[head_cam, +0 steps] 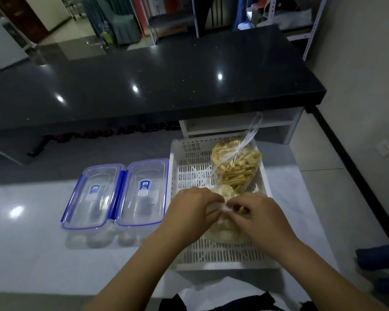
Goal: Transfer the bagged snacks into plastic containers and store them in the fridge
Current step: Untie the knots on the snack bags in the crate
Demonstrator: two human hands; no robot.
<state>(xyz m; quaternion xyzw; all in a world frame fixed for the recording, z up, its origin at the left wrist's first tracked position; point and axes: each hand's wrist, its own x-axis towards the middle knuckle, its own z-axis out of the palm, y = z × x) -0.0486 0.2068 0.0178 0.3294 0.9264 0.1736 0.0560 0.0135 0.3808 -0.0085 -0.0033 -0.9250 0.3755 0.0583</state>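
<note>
A white slotted tray [190,167] on the pale counter holds two clear snack bags. The far bag [236,167], tied at the top, is full of yellow stick-shaped snacks. The near bag [225,230] holds pale round snacks and is mostly hidden under my hands. My left hand [191,212] and my right hand [256,214] both pinch the near bag's knotted top, fingertips almost touching. Left of the tray stand two clear plastic containers with blue rims, one [94,196] beside the other [144,191], lidded and side by side.
A black glossy countertop [155,86] runs across behind the pale counter [32,254]. A white shelf unit [234,124] sits under its right end. To the right are a floor strip, a wall and a dark blue object [380,259].
</note>
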